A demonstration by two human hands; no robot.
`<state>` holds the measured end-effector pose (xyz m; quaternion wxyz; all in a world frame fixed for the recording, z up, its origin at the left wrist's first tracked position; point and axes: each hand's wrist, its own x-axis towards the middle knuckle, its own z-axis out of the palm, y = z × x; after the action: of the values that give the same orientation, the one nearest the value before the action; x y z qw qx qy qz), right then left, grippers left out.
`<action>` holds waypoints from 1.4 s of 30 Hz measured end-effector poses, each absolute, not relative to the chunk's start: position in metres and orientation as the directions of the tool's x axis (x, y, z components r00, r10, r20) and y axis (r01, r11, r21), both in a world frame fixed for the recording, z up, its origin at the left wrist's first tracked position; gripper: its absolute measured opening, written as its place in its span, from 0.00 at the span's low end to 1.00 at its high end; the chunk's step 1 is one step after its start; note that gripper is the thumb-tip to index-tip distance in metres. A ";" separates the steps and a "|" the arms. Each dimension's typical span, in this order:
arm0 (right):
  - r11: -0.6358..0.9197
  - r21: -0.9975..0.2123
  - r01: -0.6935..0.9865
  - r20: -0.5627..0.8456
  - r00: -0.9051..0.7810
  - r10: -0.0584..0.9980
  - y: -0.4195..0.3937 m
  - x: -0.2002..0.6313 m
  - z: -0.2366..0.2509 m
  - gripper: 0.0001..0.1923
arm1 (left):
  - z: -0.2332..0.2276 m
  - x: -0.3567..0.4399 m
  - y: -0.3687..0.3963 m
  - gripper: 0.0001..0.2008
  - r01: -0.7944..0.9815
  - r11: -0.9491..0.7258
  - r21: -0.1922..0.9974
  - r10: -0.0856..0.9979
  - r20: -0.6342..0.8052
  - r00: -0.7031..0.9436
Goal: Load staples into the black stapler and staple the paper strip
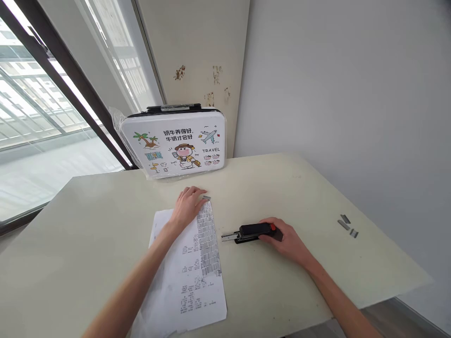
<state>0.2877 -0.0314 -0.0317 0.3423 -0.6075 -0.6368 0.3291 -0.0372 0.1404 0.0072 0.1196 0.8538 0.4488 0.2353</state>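
Observation:
Between the thumb and forefinger of my left hand is a small grey strip of staples, just past the top right corner of a printed sheet of paper. The heel of that hand lies over the sheet's upper part. Rows of staples cover the sheet's right side. My right hand is closed around the rear of a black stapler with a red button. A metal tray sticks out of its front, pointing left towards the paper. Whether staples lie in the tray is too small to tell.
More staple strips lie loose near the right edge of the pale table. At the back stands a white cartoon-printed case with a black handle, partly in clear plastic. A window is on the left, a wall on the right.

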 end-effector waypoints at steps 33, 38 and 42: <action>0.082 -0.806 0.587 0.065 -0.050 0.997 -0.030 0.289 -0.032 0.15 | 0.015 -0.009 0.021 0.11 0.528 -0.634 0.566 0.747 0.271 0.607; 0.087 -0.808 0.582 0.067 -0.056 0.996 -0.030 0.289 -0.032 0.15 | 0.008 -0.008 0.019 0.12 0.543 -0.622 0.564 0.762 0.278 0.585; 0.080 -0.810 0.582 0.056 -0.060 0.997 -0.030 0.289 -0.032 0.15 | 0.007 -0.008 0.018 0.13 0.549 -0.596 0.587 0.781 0.262 0.567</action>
<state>0.2894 -0.0304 -0.0320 0.3301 -0.6009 -0.6566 0.3144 -0.0080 0.0178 0.0066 0.2266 0.8558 0.3884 0.2559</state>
